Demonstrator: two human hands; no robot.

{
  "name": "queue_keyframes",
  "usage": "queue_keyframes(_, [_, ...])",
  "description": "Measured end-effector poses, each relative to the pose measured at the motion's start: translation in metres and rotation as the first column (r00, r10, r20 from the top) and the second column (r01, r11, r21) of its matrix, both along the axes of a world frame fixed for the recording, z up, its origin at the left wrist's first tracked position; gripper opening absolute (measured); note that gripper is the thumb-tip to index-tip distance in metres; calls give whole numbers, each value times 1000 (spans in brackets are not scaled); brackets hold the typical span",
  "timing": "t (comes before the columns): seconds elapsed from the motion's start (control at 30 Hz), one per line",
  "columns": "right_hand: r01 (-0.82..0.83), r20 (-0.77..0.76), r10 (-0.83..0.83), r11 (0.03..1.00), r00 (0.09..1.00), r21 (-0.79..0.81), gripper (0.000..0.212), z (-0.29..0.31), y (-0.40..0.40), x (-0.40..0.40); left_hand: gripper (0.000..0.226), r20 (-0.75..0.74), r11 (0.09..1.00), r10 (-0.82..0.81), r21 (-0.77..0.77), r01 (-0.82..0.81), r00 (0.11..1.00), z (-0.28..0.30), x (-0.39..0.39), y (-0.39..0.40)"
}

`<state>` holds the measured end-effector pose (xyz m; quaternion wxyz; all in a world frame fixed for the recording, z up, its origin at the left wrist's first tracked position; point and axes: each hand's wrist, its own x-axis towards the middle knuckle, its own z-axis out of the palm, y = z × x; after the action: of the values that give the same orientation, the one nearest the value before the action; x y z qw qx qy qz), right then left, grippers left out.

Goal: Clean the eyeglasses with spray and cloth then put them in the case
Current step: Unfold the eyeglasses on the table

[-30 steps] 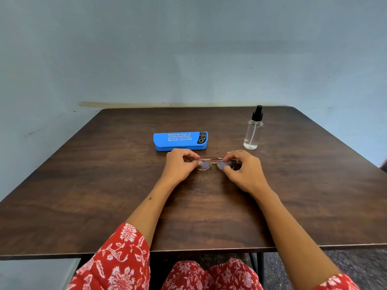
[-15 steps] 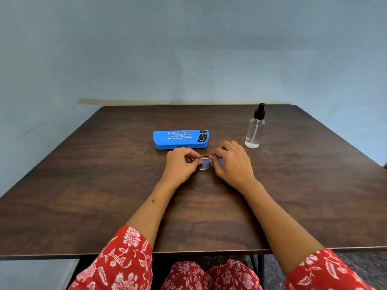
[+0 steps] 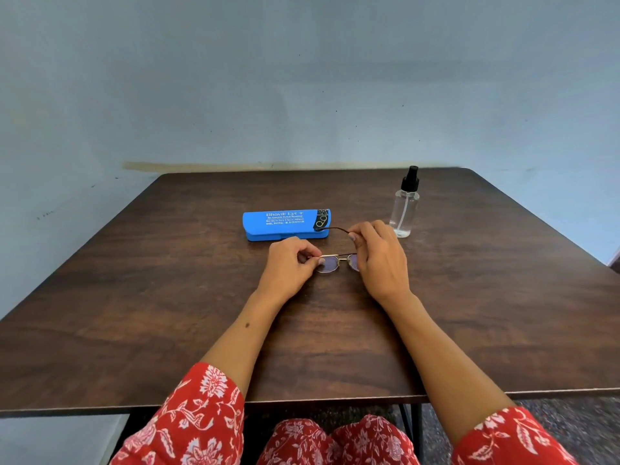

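Thin-framed eyeglasses (image 3: 332, 263) rest on the dark wooden table (image 3: 167, 313), lenses facing me. My left hand (image 3: 290, 263) pinches the frame's left end. My right hand (image 3: 379, 256) covers the right lens and holds one dark temple arm, swung out toward the back left. A closed blue glasses case (image 3: 285, 224) lies just behind the hands. A clear spray bottle (image 3: 405, 204) with a black nozzle stands upright to the right of the case. No cloth is visible.
A pale blue wall runs close behind the table's far edge. The near table edge crosses above my lap and red floral sleeves. A dark table leg (image 3: 411, 421) shows underneath on the right.
My right hand slid left over the right lens, then lifted one temple arm so that it swings out toward the case. The left hand stayed on the frame.
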<state>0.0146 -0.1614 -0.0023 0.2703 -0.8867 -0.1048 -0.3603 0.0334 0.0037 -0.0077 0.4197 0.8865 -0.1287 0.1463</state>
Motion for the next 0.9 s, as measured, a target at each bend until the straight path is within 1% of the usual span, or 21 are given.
queue_keyframes(0.13, [13,12,-15,991,1000,131,17,0,-4,0,10,25,998,-13,54,11,1000,2,-2,-1])
queue_keyframes(0.3, [37,35,-47,971,998,236,16,-2,-9,1,9,77,993,-9,121,-1,997,4,-5,-3])
queue_keyframes(0.4, [64,38,-84,929,996,364,14,-3,-15,2,10,112,986,-20,167,1,994,5,-7,-3])
queue_keyframes(0.5, [90,-20,-92,873,996,479,13,-4,-21,4,15,158,976,-40,218,5,987,6,-9,-4])
queue_keyframes(0.57, [90,-37,-83,852,996,515,12,-5,-23,5,17,173,969,-56,249,11,983,6,-10,-5])
queue_keyframes(0.7, [70,-44,-55,820,998,569,12,-4,-22,4,15,210,948,-91,319,20,973,6,-11,-7])
queue_keyframes(0.9, [71,-47,-53,776,997,627,13,0,-26,3,15,226,928,-111,372,19,968,6,-13,-13])
